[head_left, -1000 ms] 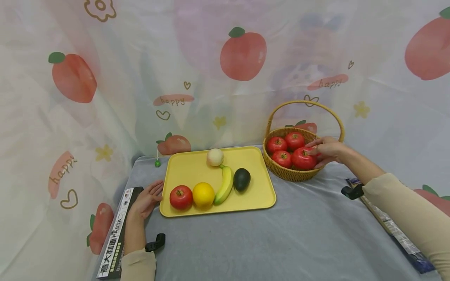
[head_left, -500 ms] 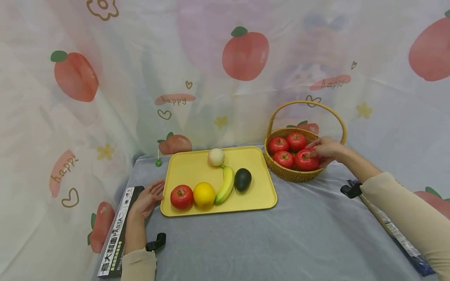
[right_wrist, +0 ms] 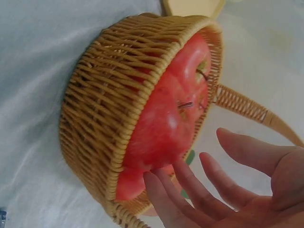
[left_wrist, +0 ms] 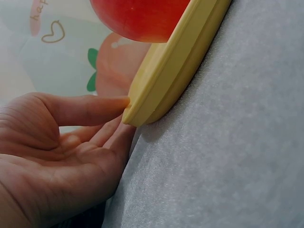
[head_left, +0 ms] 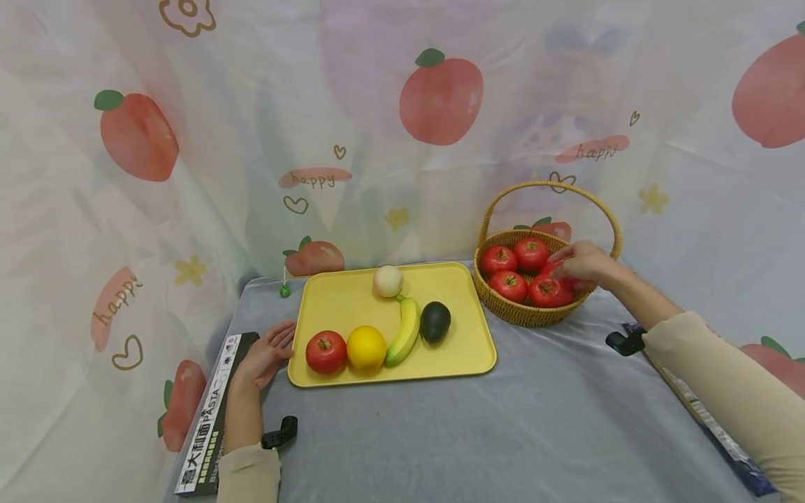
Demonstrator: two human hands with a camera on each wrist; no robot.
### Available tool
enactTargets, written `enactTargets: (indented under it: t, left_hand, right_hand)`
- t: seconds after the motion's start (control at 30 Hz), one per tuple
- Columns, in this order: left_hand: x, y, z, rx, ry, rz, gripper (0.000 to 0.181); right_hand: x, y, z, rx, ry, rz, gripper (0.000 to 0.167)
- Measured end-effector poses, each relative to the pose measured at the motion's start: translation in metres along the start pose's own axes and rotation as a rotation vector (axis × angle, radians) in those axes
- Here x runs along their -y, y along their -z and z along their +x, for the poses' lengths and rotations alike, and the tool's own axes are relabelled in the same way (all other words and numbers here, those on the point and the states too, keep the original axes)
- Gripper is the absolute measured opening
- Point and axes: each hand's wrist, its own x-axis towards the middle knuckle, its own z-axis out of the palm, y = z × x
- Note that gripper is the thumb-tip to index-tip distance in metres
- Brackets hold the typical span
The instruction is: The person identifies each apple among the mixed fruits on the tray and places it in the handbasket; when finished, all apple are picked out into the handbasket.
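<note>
My left hand (head_left: 266,355) lies at the left edge of the yellow tray (head_left: 402,378). In the left wrist view the thumb (left_wrist: 90,111) touches the tray's rim, with the other fingers fairly straight beneath it. On the tray are a red apple (head_left: 326,353), a yellow round fruit (head_left: 366,348), a banana (head_left: 404,332), a dark green avocado (head_left: 435,321) and a pale round fruit (head_left: 388,281). My right hand (head_left: 588,263) hovers over the right side of a wicker basket (head_left: 528,317) of red apples. Its fingers (right_wrist: 194,190) are spread beside the nearest apple (right_wrist: 159,126), thumb apart.
A black-and-white pasta box (head_left: 210,419) lies left of my left forearm. A long packet (head_left: 711,412) lies partly under the right sleeve. The basket's tall arched handle (head_left: 541,184) rises near the right hand. A printed curtain (head_left: 377,105) hangs behind.
My right hand has let go of the front-right apple, which now sits lower in the basket, and has lifted slightly away. The left hand stays at the tray's edge.
</note>
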Motion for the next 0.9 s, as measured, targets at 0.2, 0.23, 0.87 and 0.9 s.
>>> enactTargets:
  t: [0.2,0.23,0.87,0.9]
  left_hand:
    - [0.001,0.001,0.0,0.005,-0.013,-0.006,0.081]
    - [0.001,0.001,0.0,0.005,-0.013,-0.008,0.081]
    - [0.004,0.002,0.003,-0.011,-0.016,0.022,0.08]
    - [0.004,0.002,0.003,-0.008,-0.017,0.022,0.08]
  right_hand:
    - [0.01,-0.001,-0.006,-0.007,0.089,-0.003,0.049]
    - [0.012,-0.001,-0.007,0.003,0.096,0.01,0.049]
    - [0.067,-0.036,-0.02,0.134,0.182,0.271,0.05]
    - [0.07,-0.038,-0.021,0.141,0.189,0.28,0.049]
